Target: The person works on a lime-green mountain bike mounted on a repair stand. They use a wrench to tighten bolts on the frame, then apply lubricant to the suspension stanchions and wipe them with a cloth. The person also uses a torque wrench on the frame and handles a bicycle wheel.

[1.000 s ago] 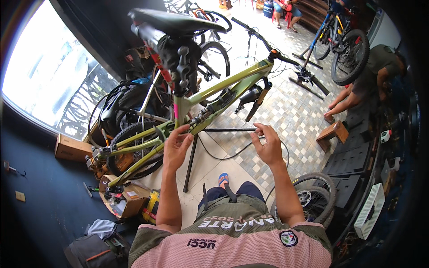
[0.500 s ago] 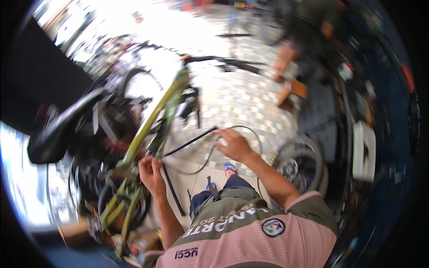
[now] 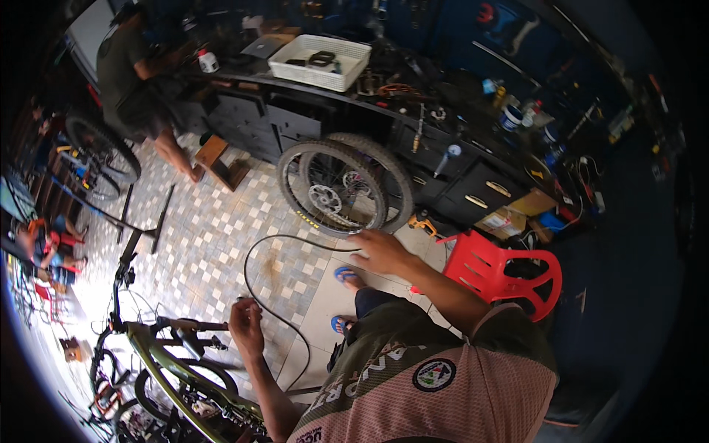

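Observation:
My left hand point(image 3: 246, 326) is raised at the left of my body, fingers curled in near the thumb. Anything inside them is too small or hidden to make out. My right hand point(image 3: 382, 252) hangs in front of me with fingers stretched and thumb apart. A thin black hose point(image 3: 246, 266) loops across the tiles and passes out of sight at my right hand; I see no grip on it. Left of my left hand stands an olive-green bicycle point(image 3: 151, 354), its lower part cut off by the picture's edge.
Two bicycle wheels point(image 3: 332, 192) lean against the black workbench point(image 3: 240, 114). A red plastic chair point(image 3: 473, 262) stands at my right. On the bench sits a white basket point(image 3: 317, 72). Another person point(image 3: 129, 70) works at its far left, near a small wooden stool point(image 3: 212, 153).
My view has swung right, from the bicycle toward the workbench. The bicycle now sits lower left, and the wheels and chair show clearly. Both hands keep much the same pose.

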Demonstrator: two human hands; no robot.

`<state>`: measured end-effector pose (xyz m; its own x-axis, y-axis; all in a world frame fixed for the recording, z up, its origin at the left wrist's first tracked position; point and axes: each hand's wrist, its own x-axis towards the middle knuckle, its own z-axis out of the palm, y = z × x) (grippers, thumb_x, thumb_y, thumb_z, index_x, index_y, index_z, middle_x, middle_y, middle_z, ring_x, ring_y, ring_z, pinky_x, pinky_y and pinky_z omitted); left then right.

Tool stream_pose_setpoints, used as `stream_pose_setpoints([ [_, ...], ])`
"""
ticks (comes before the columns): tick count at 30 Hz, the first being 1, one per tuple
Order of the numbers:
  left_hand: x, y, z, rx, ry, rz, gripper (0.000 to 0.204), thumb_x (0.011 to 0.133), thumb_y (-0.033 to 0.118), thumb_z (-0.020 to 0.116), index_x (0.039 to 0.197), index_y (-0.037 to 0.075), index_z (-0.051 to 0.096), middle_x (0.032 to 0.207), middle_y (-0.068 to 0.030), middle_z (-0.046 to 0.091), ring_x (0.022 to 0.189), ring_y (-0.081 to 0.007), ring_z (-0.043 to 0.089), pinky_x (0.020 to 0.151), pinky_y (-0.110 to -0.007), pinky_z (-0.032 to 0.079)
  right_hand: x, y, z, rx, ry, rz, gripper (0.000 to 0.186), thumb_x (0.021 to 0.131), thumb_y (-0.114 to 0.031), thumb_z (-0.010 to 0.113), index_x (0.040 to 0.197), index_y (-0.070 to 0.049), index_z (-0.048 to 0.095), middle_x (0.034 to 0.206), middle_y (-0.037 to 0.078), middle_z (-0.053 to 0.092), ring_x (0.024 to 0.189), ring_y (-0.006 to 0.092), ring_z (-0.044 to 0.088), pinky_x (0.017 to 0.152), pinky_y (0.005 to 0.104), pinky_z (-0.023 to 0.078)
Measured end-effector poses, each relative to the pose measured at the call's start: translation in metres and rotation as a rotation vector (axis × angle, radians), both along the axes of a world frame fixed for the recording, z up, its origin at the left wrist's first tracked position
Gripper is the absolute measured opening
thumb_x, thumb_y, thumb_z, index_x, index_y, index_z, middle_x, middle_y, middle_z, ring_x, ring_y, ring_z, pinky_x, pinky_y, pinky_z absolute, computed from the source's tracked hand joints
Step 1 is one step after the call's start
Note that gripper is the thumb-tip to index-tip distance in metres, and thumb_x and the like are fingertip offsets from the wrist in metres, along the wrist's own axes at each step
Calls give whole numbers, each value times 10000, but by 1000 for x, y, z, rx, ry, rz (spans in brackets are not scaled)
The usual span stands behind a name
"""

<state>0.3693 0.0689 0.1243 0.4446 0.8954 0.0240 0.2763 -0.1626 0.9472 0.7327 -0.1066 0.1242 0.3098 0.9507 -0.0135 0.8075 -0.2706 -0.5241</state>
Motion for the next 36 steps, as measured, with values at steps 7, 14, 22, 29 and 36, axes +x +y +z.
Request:
stream_pose_setpoints([
  [7, 153, -28, 19, -96, -101, -214, 183, 1040, 123, 694, 1185, 11, 694, 1025, -65, 737, 884, -135, 708, 781, -300, 584, 120, -89, 45, 130, -24, -386, 408, 963, -302, 739, 1306, -90, 681, 1236, 187, 702, 1180, 400, 664, 982, 489, 549],
  [14, 322, -97, 9, -110, 36, -464, 270, 989, 125, 774, 1225, 20, 699, 1139, -88, 762, 940, -185, 745, 817, -342, 614, 319, -83, 75, 485, -165, -333, 333, 956, -235, 753, 1252, -88, 709, 1106, 147, 710, 1106, 383, 654, 957, 472, 531],
  [22, 435, -135, 39, -116, 157, -422, 311, 973, 89, 771, 1267, 20, 696, 1219, -110, 747, 995, -206, 756, 852, -349, 612, 587, 23, 72, 527, -186, -478, 329, 966, -227, 752, 1263, -93, 706, 1096, 108, 729, 1099, 317, 690, 899, 455, 570],
  [29, 446, -140, 51, -141, 281, -182, 311, 979, 146, 770, 1249, 8, 701, 1227, -157, 726, 984, -265, 775, 842, -376, 625, 673, 139, 16, 103, -400, -601, 655, 881, -427, 853, 1359, -32, 644, 1334, 187, 665, 1334, 378, 594, 1089, 520, 508],
  [36, 465, -151, 54, -169, 292, -129, 291, 999, 151, 749, 1248, 9, 698, 1233, -159, 732, 990, -266, 775, 835, -379, 619, 686, 154, 0, 48, -342, -654, 705, 902, -409, 828, 1407, -4, 551, 1313, 218, 702, 1236, 383, 675, 1017, 568, 535],
])
